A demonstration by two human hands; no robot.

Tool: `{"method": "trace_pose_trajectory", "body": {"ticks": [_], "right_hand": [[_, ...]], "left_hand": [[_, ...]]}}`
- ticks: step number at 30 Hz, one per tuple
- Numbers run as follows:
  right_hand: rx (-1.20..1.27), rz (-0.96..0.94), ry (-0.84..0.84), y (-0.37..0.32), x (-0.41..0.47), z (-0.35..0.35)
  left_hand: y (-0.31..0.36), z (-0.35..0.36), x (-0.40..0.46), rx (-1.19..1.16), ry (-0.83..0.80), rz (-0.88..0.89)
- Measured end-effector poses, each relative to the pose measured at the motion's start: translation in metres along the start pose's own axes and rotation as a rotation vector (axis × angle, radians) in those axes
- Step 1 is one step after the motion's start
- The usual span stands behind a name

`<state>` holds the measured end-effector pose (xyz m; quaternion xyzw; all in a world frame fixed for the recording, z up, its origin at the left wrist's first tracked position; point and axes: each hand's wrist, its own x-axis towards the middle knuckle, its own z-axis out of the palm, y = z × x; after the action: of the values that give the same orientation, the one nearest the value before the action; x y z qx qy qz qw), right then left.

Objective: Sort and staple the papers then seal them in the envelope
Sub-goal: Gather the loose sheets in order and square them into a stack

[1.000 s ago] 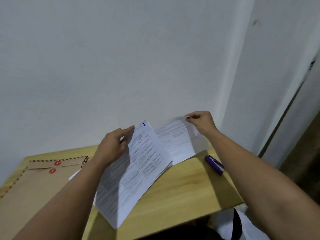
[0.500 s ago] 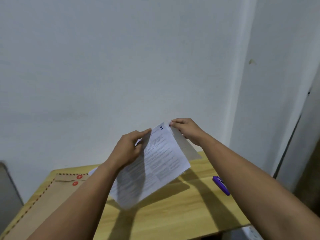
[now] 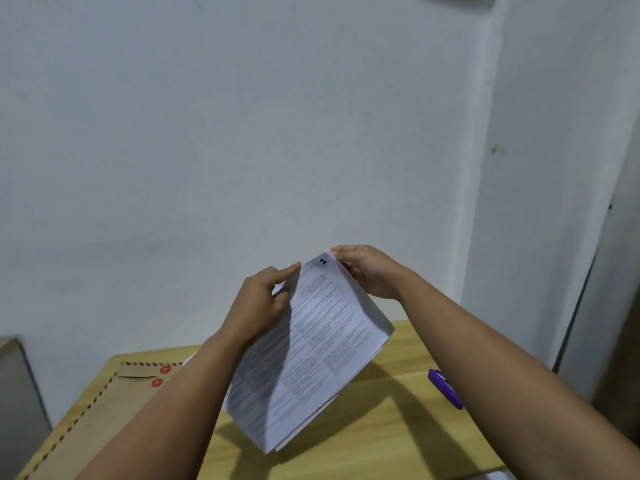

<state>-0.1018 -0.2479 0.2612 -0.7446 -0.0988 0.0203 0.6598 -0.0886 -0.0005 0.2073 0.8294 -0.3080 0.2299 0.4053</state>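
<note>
Both hands held the papers (image 3: 311,348) tilted above the bench (image 3: 381,445): left hand (image 3: 258,303) pinching the top-left edge, right hand (image 3: 369,271) gripping the numbered top corner. Stapler (image 3: 445,388) lay nearer the right arm; envelope (image 3: 114,407) lay left

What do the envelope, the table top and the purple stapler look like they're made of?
Envelope: brown kraft paper, matte, with red string-tie discs. Table: pale wood or wood-look laminate, grain lines visible. Stapler: probably plastic, smooth purple shell; partly hidden.
</note>
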Motion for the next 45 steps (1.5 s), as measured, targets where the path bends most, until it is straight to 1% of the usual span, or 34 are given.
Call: {"method": "trace_pose_trajectory", "body": {"ticks": [4,7,10,12,15,17,20,22,25,27,29,32,34,36,38,41,43,45], "right_hand": [[-0.022,-0.045,0.016,0.004,-0.002,-0.001],[-0.142,-0.138,0.078,0.011,-0.001,0.0],[-0.15,-0.191,0.125,0.017,-0.001,0.001],[-0.168,-0.218,0.161,0.019,0.0,0.003],[-0.195,-0.238,0.192,0.023,0.003,0.006],[-0.215,-0.241,0.2,0.027,0.003,0.005],[-0.244,-0.207,0.216,0.037,-0.002,-0.003],[-0.234,-0.175,0.264,0.051,-0.008,-0.013],[-0.101,-0.155,0.396,0.075,-0.02,-0.025],[0.054,-0.145,0.43,0.089,-0.026,-0.026],[0.201,-0.14,0.406,0.098,-0.028,-0.021],[0.286,-0.089,0.305,0.109,-0.029,-0.013],[0.215,0.006,0.203,0.113,-0.03,-0.008],[0.051,0.053,0.168,0.117,-0.029,-0.004],[-0.043,0.0,0.256,0.12,-0.027,0.0],[-0.11,-0.14,0.399,0.122,-0.025,0.0],[-0.16,-0.197,0.437,0.125,-0.023,0.0],[-0.195,-0.202,0.46,0.134,-0.023,0.001]], "left_hand": [[-0.001,0.003,-0.001,0.002,0.034,-0.05],[-0.002,0.004,-0.004,-0.015,0.064,-0.06],[-0.003,0.006,-0.007,-0.021,0.075,-0.074],[-0.002,0.007,-0.009,-0.026,0.053,-0.081],[0.004,0.006,-0.011,-0.112,-0.021,-0.106],[0.006,0.008,-0.013,-0.138,-0.036,-0.106],[0.003,0.012,-0.016,-0.112,-0.001,-0.096],[-0.002,0.015,-0.019,-0.127,0.057,-0.135],[-0.009,0.015,-0.021,-0.198,0.17,-0.236],[-0.009,0.016,-0.021,-0.241,0.242,-0.304],[-0.008,0.02,-0.021,-0.245,0.305,-0.346],[-0.013,0.027,-0.019,-0.271,0.386,-0.402],[-0.014,0.033,-0.019,-0.314,0.393,-0.448],[-0.012,0.037,-0.023,-0.371,0.37,-0.476],[-0.013,0.04,-0.028,-0.435,0.321,-0.489],[-0.021,0.044,-0.034,-0.479,0.267,-0.501],[-0.026,0.048,-0.037,-0.411,0.257,-0.49],[-0.032,0.056,-0.043,-0.337,0.235,-0.492]]}}
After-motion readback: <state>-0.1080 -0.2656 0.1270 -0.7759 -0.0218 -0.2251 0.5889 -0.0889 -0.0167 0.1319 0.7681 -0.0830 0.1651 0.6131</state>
